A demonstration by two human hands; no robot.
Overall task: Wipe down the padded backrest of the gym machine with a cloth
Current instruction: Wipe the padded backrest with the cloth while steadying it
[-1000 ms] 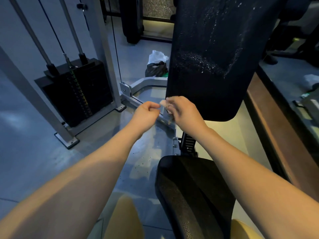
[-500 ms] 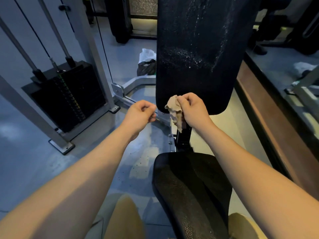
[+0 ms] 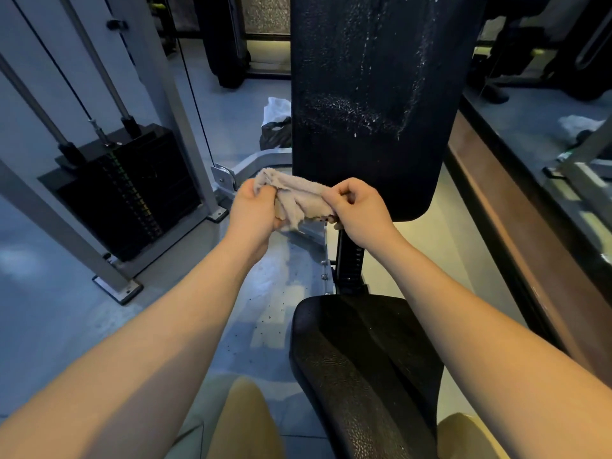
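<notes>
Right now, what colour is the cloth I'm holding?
Pale beige, plain with no pattern; the cloth shows best in the head view.

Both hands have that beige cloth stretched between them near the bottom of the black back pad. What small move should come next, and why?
Probably raise the cloth and press it flat against the backrest where the white speckled streaks are. The left hand and right hand each grip an end of it near the pad's lower edge, while the residue sits higher up, unwiped.
</notes>
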